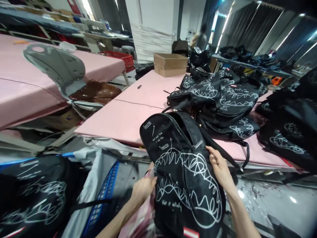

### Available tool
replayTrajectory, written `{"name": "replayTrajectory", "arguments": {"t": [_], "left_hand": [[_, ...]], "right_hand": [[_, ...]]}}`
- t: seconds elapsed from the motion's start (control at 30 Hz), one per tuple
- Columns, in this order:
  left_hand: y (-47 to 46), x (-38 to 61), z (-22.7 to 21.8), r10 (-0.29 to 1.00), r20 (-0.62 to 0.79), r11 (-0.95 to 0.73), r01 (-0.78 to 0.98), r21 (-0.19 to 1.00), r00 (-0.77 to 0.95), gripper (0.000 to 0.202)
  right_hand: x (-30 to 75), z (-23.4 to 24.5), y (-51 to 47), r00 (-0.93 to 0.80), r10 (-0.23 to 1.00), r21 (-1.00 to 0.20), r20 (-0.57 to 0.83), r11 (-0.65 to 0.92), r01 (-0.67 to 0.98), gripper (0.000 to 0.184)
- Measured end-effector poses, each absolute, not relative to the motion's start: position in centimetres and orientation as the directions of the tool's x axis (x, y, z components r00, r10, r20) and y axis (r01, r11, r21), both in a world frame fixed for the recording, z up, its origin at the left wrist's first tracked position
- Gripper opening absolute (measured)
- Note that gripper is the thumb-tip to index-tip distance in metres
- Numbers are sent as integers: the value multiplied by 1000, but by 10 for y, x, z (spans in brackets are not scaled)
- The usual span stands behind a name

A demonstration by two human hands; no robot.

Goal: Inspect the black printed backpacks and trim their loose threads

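I hold a black backpack [183, 172] with white scribble drawings and the word "Success" upright in front of me. My left hand [143, 187] grips its left side near the bottom. My right hand [219, 165] pinches its right edge beside a zipper pull. A red-and-white label shows at the bag's lower edge. Behind it lies a pink table [128, 115].
A heap of matching black backpacks [223, 99] covers the table's right half, with more [287, 132] at far right. A cardboard box [170, 64] stands at the back. A grey chair [59, 67] sits left, and another backpack [32, 195] lies in a blue crate [104, 195] lower left.
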State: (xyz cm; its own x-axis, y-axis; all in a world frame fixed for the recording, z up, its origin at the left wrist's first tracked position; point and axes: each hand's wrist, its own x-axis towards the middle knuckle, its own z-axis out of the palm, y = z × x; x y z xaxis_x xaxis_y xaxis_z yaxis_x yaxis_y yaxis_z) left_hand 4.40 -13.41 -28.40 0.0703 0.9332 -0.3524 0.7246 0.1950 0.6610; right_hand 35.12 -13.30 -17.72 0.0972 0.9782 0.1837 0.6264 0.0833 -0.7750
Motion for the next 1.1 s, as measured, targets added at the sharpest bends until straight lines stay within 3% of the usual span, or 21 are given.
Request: {"name": "replayTrajectory", "arguments": {"t": [0.07,0.13,0.2,0.3,0.37,0.43,0.57,0.67,0.73,0.83,0.93,1.1], "left_hand": [[-128,53,-239,992,50,-118,732,671,114,37],[-119,67,-192,842,474,-514,648,562,257,34],[-105,86,-153,714,585,-661,646,383,384,24],[-85,109,-119,684,358,-714,684,151,635,28],[-76,117,-113,601,131,-799,588,124,789,26],[-73,120,-114,478,45,-872,467,146,877,22],[-79,124,-115,461,32,-887,459,54,887,20],[-80,136,-104,507,-198,-856,517,3,839,29],[-74,142,-96,479,-374,-847,530,43,795,31],[-60,143,-91,351,-544,-784,557,274,762,25],[-52,131,-91,328,-575,-658,618,430,749,23],[-69,105,-93,465,-354,-725,579,373,811,15]], "right_hand": [[334,-167,-139,73,975,-728,208,105,678,39],[319,-167,-143,54,969,-697,242,135,704,38],[308,-172,-148,29,961,-663,276,169,730,37],[303,-182,-157,-11,955,-601,295,195,775,38],[305,-191,-164,-31,957,-570,289,198,797,37],[310,-199,-169,-41,959,-547,282,196,814,35],[316,-205,-166,-69,935,-493,348,245,835,32],[313,-200,-159,-187,911,-512,367,365,778,25],[308,-195,-157,-247,890,-530,384,431,730,21],[297,-185,-158,-319,864,-526,390,493,693,21],[286,-175,-160,-399,837,-503,374,545,671,20],[273,-163,-156,-415,835,-557,361,550,623,18]]}}
